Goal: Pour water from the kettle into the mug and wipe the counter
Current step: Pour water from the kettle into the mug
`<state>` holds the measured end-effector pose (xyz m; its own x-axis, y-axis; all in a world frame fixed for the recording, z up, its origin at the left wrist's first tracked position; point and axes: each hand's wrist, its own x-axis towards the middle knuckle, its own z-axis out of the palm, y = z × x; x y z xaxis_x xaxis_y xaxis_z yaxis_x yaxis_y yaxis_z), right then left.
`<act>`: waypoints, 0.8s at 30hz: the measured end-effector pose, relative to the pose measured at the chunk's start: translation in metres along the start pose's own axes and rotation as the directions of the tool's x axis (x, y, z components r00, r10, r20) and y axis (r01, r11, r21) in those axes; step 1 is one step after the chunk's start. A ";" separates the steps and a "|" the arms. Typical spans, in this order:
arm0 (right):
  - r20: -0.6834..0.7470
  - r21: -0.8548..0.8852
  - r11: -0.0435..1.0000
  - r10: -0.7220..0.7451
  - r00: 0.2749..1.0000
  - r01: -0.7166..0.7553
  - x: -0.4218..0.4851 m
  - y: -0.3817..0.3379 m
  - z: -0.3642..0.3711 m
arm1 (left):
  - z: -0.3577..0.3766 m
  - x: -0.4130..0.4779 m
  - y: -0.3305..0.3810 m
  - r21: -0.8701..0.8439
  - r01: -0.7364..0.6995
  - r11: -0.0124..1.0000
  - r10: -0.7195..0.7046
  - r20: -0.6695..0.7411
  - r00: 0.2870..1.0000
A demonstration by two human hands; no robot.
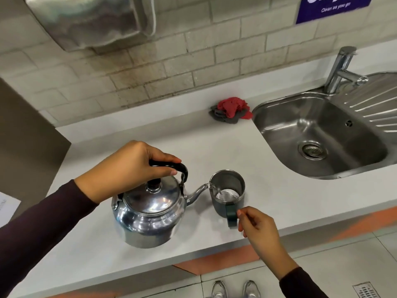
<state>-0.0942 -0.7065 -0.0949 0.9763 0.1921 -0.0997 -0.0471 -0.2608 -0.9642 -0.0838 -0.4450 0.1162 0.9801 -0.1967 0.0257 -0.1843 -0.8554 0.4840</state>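
A shiny steel kettle [148, 214] is tilted to the right above the white counter [214, 147]. My left hand [126, 171] grips its black top handle. Water runs from the spout into a dark green steel-lined mug [228, 193] that stands on the counter near the front edge. Some water shows in the bottom of the mug. My right hand [257, 226] pinches the mug's handle from the near side. A crumpled red and grey cloth [232, 110] lies at the back of the counter, beside the sink.
A steel sink [318, 134] with a tap [341, 67] and a ribbed drainer fills the right side. A steel dispenser [90, 20] hangs on the tiled wall at the upper left. A dark panel [23, 143] bounds the counter's left end.
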 end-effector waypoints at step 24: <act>0.153 0.285 0.948 0.098 0.983 -0.139 0.009 0.009 0.026 | -0.008 0.028 0.003 0.069 -0.078 0.995 0.071 0.104 0.992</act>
<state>-0.0916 -0.6829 -0.1104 0.9231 0.3080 -0.2303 -0.2407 -0.0044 -0.9706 -0.0561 -0.4492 0.1259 0.9516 -0.3057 -0.0312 -0.2652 -0.8683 0.4192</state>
